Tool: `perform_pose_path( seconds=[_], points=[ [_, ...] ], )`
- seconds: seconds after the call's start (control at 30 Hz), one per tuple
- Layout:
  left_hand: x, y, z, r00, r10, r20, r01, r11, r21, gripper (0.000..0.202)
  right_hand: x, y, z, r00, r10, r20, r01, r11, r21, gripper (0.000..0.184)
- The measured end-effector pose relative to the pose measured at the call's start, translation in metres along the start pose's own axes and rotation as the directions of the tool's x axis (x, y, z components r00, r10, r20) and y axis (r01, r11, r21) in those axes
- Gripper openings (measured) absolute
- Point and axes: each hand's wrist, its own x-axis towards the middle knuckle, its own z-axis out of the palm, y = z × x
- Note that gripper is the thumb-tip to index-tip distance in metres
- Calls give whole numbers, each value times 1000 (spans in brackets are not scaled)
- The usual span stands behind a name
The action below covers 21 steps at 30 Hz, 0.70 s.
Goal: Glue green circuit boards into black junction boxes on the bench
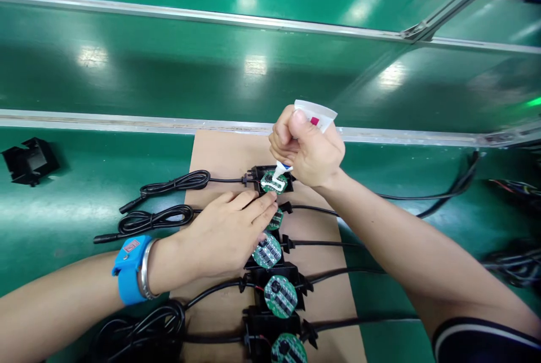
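Note:
My right hand (pixel 310 149) is closed round a white glue tube (pixel 315 114), whose nozzle points down onto the farthest round green circuit board (pixel 274 182); white paste lies on that board. My left hand (pixel 230 233) lies flat with fingers stretched out over the row of black housings, its fingertips beside the farthest board. It wears a blue wrist strap (pixel 129 269) and a metal bangle. Nearer me, several more green boards (pixel 280 296) sit in black housings (pixel 274 278) on a brown cardboard sheet (pixel 220 151).
Black cables (pixel 169 185) run left in coiled bundles and right across the green bench. A loose black plastic housing (pixel 29 161) lies at the far left. A metal rail (pixel 127 122) separates the bench from a green conveyor belt behind.

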Motion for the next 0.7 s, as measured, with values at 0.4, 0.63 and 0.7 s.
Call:
perform_pose_path(
  seconds=[0.4,0.63,0.7],
  points=[
    [-38,41,-23,993,57,100,-54,998,-24,54,-35,-31,16,974,143,174,-179,961,213,44],
    [-39,43,-15,997,44,64,-45,999,8,53,-41,-9,38,963,215,162,-243,953,181,52],
    [-39,42,-15,997,45,59,-46,999,13,53,-41,-9,37,964,215,155,-242,954,178,51]
  ],
)
